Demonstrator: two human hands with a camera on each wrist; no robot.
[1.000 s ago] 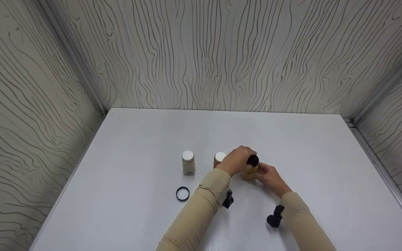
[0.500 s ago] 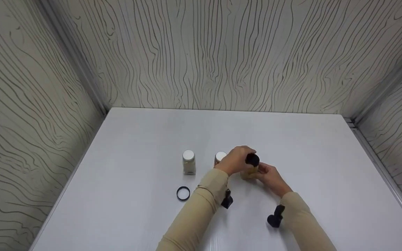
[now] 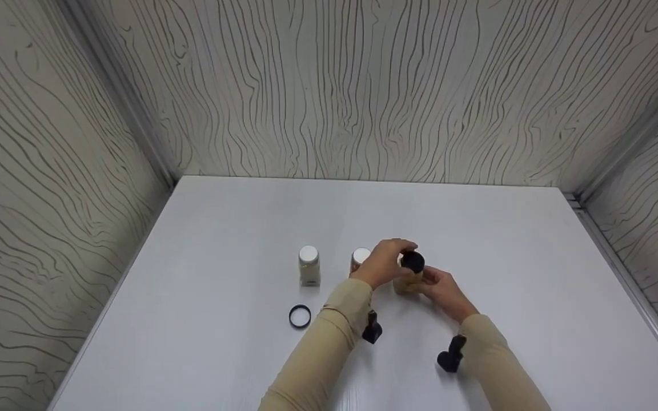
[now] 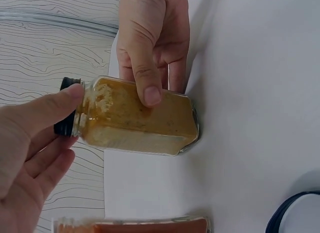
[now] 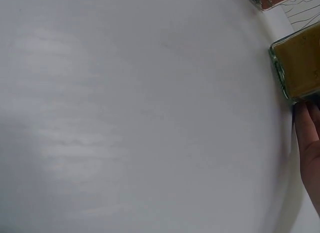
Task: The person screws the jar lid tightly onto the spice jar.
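A square glass jar of yellow-brown powder stands upright on the white table, topped by a black screw cap. My left hand pinches that cap between thumb and fingers from the left. On the other side, my right hand holds the jar's body; its thumb lies across the near face in the left wrist view, and its other fingers are partly hidden behind the glass. Only the jar's lower part and some fingers of the right hand show at the edge of the right wrist view.
Just left of the held jar stands a white-topped jar of reddish powder, partly behind my left hand. Farther left is a white-topped jar with pale contents. A black ring lies in front of it. Wood-patterned panels enclose the table.
My left hand's fingers have turned slightly and shifted a little leftward at the cap, so more of its black top shows. The right hand and jar have stayed in place.
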